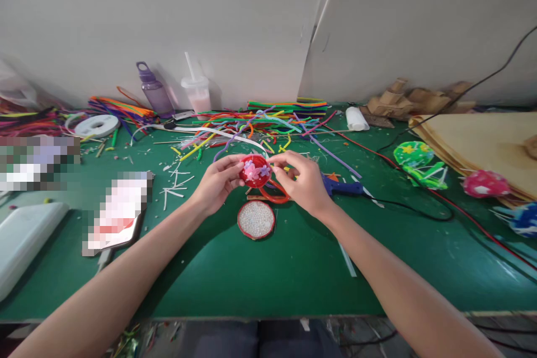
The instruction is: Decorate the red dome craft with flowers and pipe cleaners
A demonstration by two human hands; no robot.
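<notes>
My left hand (218, 182) and my right hand (304, 182) both pinch a small red round craft piece (255, 170) with pink and purple flowers on it, held just above the green table (293, 268). A red loop (274, 194) hangs from the piece under my right hand. In front of the hands lies a red-rimmed round disc (256, 220) covered in white beads. Behind my right hand rests a blue glue gun (342, 186), its black cord trailing off to the right.
Many colourful pipe cleaners (255, 123) lie across the back. A purple bottle (154, 91), a pink cup (197, 92) and a tape roll (99, 125) stand at the back left. A phone (119, 212) lies left; green, pink and blue crafts (419, 165) and plywood sheets (474, 140) right.
</notes>
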